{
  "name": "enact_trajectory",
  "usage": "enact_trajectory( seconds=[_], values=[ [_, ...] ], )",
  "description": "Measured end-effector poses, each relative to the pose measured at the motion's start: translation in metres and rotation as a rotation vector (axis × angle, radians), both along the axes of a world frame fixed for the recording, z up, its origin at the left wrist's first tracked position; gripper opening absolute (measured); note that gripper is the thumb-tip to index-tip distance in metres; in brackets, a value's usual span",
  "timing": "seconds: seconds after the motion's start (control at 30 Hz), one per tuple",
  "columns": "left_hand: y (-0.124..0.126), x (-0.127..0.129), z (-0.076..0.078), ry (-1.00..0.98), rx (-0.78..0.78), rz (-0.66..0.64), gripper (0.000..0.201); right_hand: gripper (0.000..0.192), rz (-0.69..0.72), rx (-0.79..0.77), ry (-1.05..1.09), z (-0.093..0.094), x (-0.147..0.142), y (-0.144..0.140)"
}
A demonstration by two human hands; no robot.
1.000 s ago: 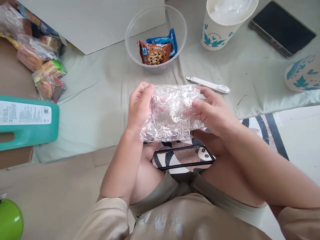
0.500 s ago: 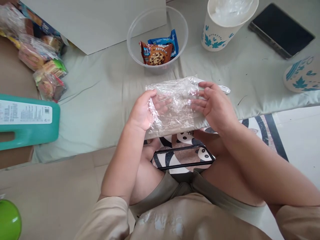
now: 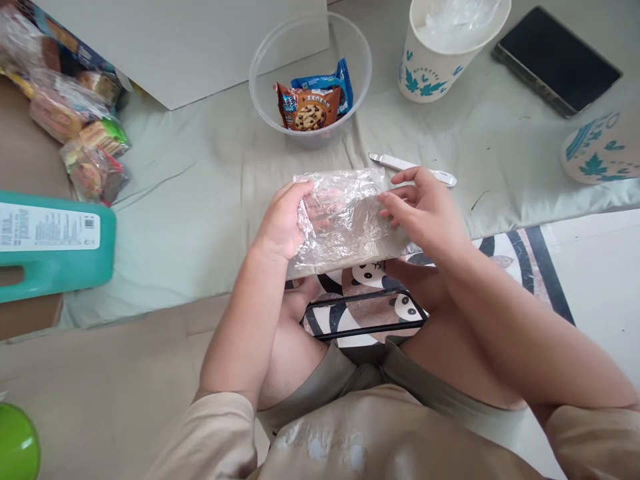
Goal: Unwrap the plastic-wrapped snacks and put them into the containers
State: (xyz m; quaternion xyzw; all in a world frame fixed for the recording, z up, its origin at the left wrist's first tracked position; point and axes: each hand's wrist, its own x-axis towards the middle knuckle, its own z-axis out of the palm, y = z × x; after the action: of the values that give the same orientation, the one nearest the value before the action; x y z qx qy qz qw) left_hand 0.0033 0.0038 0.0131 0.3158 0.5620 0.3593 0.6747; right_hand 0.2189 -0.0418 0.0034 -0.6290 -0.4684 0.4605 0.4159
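Observation:
A crinkled clear plastic bag (image 3: 345,223) is spread out between my hands, above the cloth-covered surface's front edge. My left hand (image 3: 285,220) grips its left side, thumb in front and fingers showing through the film from behind. At the bag's right edge, my right hand (image 3: 425,210) has its thumb and fingers curled in, pinching the film. Just beyond the right fingers lies a white-handled craft knife (image 3: 413,168). A clear plastic bowl (image 3: 260,93) behind the bag holds an orange-brown cookie packet (image 3: 307,110) and a blue packet (image 3: 345,83).
A paper cup (image 3: 425,77) with crumpled plastic in it stands behind right, near a black phone (image 3: 560,60). Another paper cup (image 3: 600,153) is at the far right. Wrapped snacks (image 3: 90,133) and a teal jug (image 3: 105,247) are at left. A panda-print stool (image 3: 370,310) is below.
My right hand has shifted from fingers spread behind the film to a pinch at its right edge. The bag's upper right has dropped, baring the craft knife's tip.

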Motion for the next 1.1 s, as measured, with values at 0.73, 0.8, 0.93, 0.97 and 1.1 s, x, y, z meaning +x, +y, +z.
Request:
enact_trajectory(
  seconds=[0.73, 0.8, 0.93, 0.97, 1.1],
  values=[
    [-0.003, 0.000, 0.001, 0.015, 0.116, -0.113, 0.030, 0.021, -0.022, 0.151, 0.059, -0.006, 0.005, 0.004],
    [-0.003, 0.001, 0.001, 0.006, 0.122, -0.145, 0.031, 0.024, -0.025, 0.166, -0.021, -0.007, 0.007, 0.005],
    [-0.006, 0.007, 0.002, -0.034, 0.153, -0.182, 0.030, 0.035, -0.045, 0.222, -0.186, -0.007, 0.010, 0.006],
    [-0.006, 0.009, 0.002, -0.041, 0.173, -0.181, 0.029, 0.035, -0.073, 0.254, -0.228, -0.006, 0.010, 0.006],
    [-0.009, 0.013, 0.001, -0.026, 0.207, -0.187, 0.028, 0.029, -0.180, 0.337, -0.342, -0.008, 0.011, 0.009]
  ],
)
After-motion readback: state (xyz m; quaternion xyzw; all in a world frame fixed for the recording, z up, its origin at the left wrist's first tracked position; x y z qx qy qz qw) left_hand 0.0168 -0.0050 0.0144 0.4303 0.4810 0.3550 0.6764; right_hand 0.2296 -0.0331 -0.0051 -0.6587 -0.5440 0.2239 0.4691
